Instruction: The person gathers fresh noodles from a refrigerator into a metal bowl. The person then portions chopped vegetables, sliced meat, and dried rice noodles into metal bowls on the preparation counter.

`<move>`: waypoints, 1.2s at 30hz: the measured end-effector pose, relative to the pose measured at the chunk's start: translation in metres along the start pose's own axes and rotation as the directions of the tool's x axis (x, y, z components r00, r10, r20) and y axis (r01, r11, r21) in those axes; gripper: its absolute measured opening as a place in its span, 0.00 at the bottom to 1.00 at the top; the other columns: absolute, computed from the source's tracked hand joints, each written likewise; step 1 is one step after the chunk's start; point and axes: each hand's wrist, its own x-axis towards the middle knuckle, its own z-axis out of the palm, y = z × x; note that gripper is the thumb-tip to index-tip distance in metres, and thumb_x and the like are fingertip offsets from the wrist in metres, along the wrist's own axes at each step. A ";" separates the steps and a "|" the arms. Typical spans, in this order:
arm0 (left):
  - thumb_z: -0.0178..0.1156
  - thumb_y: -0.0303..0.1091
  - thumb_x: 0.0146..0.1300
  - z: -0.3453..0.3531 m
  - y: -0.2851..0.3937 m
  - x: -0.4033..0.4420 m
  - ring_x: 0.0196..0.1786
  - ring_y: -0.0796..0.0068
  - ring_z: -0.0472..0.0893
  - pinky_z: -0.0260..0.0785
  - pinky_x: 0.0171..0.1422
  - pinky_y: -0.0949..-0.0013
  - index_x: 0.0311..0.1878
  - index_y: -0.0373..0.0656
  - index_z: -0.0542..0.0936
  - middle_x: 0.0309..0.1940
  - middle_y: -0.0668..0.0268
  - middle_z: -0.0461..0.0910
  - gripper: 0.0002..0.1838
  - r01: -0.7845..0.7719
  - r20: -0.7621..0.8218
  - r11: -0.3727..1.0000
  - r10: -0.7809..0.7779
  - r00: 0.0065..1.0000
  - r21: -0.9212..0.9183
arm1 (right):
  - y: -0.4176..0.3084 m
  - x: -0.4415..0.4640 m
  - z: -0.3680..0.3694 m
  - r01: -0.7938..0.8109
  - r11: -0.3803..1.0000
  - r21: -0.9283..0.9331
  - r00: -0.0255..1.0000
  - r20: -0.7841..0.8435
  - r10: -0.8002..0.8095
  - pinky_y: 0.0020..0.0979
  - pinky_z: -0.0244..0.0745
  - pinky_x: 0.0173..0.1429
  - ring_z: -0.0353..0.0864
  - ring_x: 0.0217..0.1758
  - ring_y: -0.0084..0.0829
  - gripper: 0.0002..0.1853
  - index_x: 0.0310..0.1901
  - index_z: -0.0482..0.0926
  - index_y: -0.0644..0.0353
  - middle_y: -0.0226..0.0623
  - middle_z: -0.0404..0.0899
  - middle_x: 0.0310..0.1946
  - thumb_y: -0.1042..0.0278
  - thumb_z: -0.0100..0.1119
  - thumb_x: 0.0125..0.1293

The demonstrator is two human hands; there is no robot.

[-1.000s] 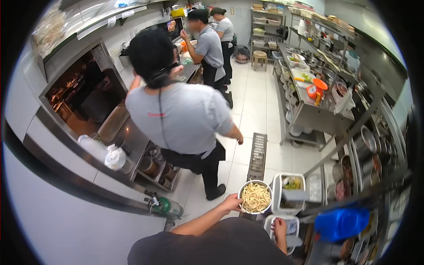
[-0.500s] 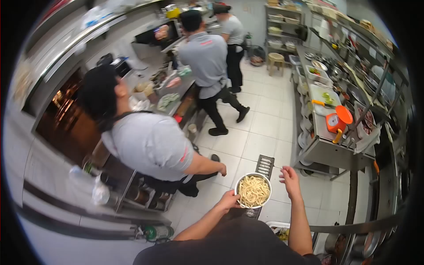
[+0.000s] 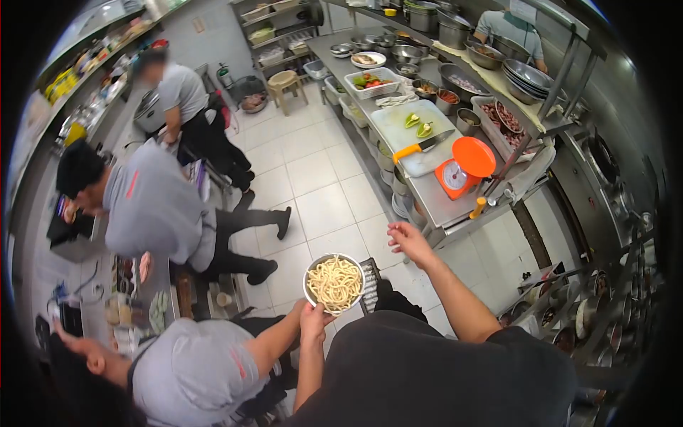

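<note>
My left hand (image 3: pixel 314 322) holds the near rim of a round bowl (image 3: pixel 306 290) filled with thick pale noodles (image 3: pixel 335 283). The bowl is level, above the tiled floor and a floor drain grate (image 3: pixel 370 283). Out to the right, my right hand (image 3: pixel 408 240) is raised with its fingers apart and nothing in it. It is nearest the front corner of a steel table (image 3: pixel 445 213). A co-worker's forearm reaches close beside my left hand; that person's hand is partly hidden.
On the steel table are an orange scale (image 3: pixel 455 178), a knife (image 3: pixel 425 144) on a cutting board (image 3: pixel 388 124), and trays of food. Three co-workers stand left, the nearest (image 3: pixel 203 363) beside me. Another person (image 3: pixel 509 32) is behind the shelf. A stool (image 3: pixel 286 89) stands farther back.
The view has swung right and moved toward the steel table. My right hand has come up from the white containers and reaches outward. The bowl stays in my left hand.
</note>
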 end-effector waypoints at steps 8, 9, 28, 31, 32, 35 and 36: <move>0.54 0.25 0.70 0.048 0.096 0.192 0.42 0.60 0.88 0.86 0.42 0.60 0.55 0.37 0.74 0.46 0.56 0.85 0.12 -0.016 -0.107 0.996 0.007 0.994 -0.086 | -0.090 0.276 -0.079 0.132 0.988 0.081 0.956 -0.275 -0.105 0.29 0.80 0.37 0.81 0.40 0.25 0.20 0.65 0.71 0.58 0.35 0.77 0.45 0.64 0.56 0.74; 0.54 0.26 0.71 0.048 0.113 0.203 0.42 0.61 0.88 0.86 0.42 0.60 0.55 0.37 0.75 0.47 0.56 0.85 0.12 -0.026 -0.111 0.993 0.013 0.994 -0.114 | -0.109 0.299 -0.080 0.142 0.988 0.062 0.942 -0.316 -0.116 0.29 0.80 0.37 0.81 0.39 0.26 0.20 0.65 0.70 0.58 0.35 0.77 0.45 0.64 0.56 0.74; 0.54 0.27 0.71 0.084 0.399 0.585 0.38 0.66 0.88 0.85 0.39 0.64 0.56 0.38 0.76 0.45 0.58 0.85 0.12 -0.015 -0.088 1.000 0.014 0.996 -0.011 | -0.229 0.816 -0.288 0.195 0.854 0.482 0.677 -0.696 0.238 0.45 0.88 0.42 0.82 0.39 0.45 0.18 0.60 0.72 0.62 0.48 0.76 0.46 0.64 0.53 0.72; 0.54 0.25 0.70 0.094 0.465 0.662 0.40 0.65 0.88 0.85 0.40 0.62 0.53 0.35 0.77 0.44 0.57 0.85 0.11 -0.016 -0.047 1.000 0.017 0.999 0.021 | -0.224 0.833 -0.302 0.282 0.778 0.561 0.659 -0.703 0.269 0.44 0.89 0.43 0.84 0.41 0.48 0.18 0.62 0.71 0.62 0.54 0.76 0.51 0.66 0.47 0.74; 0.54 0.25 0.70 0.102 0.489 0.686 0.39 0.66 0.88 0.85 0.40 0.63 0.53 0.35 0.77 0.44 0.57 0.85 0.11 -0.021 -0.031 0.999 0.022 0.999 0.026 | -0.225 0.840 -0.305 0.263 0.756 0.600 0.610 -0.710 0.352 0.42 0.89 0.42 0.85 0.41 0.48 0.18 0.62 0.72 0.61 0.54 0.77 0.52 0.67 0.42 0.76; 0.55 0.27 0.72 0.125 0.556 0.757 0.38 0.68 0.88 0.85 0.39 0.65 0.54 0.36 0.77 0.43 0.58 0.85 0.11 -0.029 0.044 0.998 0.027 0.999 0.061 | -0.223 0.854 -0.312 0.219 0.772 0.596 0.554 -0.727 0.405 0.41 0.90 0.43 0.85 0.42 0.49 0.17 0.62 0.72 0.61 0.54 0.78 0.51 0.67 0.42 0.76; 0.55 0.27 0.72 0.135 0.575 0.781 0.38 0.68 0.88 0.85 0.39 0.65 0.54 0.36 0.77 0.44 0.58 0.85 0.11 -0.037 0.065 0.996 0.032 0.997 0.077 | -0.222 0.856 -0.313 0.216 0.777 0.591 0.545 -0.733 0.407 0.41 0.90 0.42 0.86 0.41 0.49 0.17 0.61 0.72 0.62 0.53 0.79 0.50 0.67 0.43 0.76</move>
